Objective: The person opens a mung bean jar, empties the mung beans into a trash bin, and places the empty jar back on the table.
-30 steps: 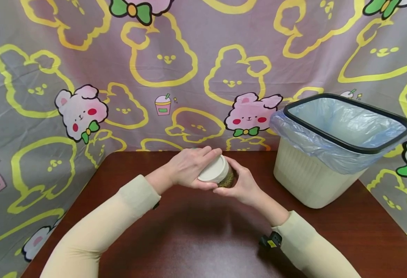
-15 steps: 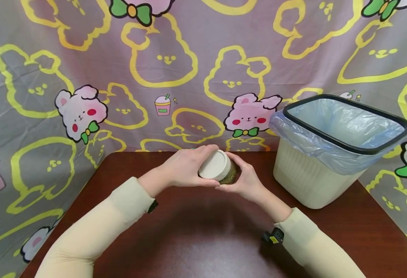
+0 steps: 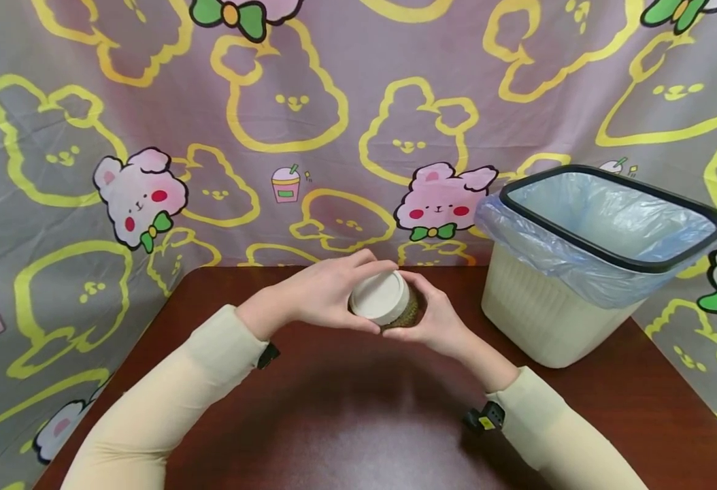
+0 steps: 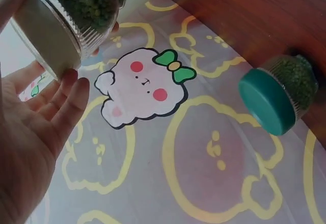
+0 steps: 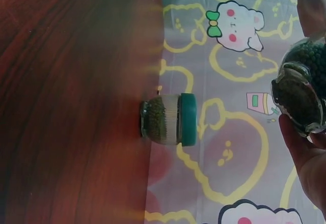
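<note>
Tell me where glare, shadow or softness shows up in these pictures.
Head view: pale glare on the table near the bottom edge, with a broad, soft-edged shadow above it; left wrist view: washed-out brightness at the left edge, behind the held jar; right wrist view: dim overall, fine detail soft on the green-lidded jar.

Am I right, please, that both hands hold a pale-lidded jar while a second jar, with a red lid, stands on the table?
Not quite: the second jar has a green lid, not a red one, as the right wrist view shows. The left hand and right hand do hold the pale-lidded jar, and the second jar does stand on the table.
</note>
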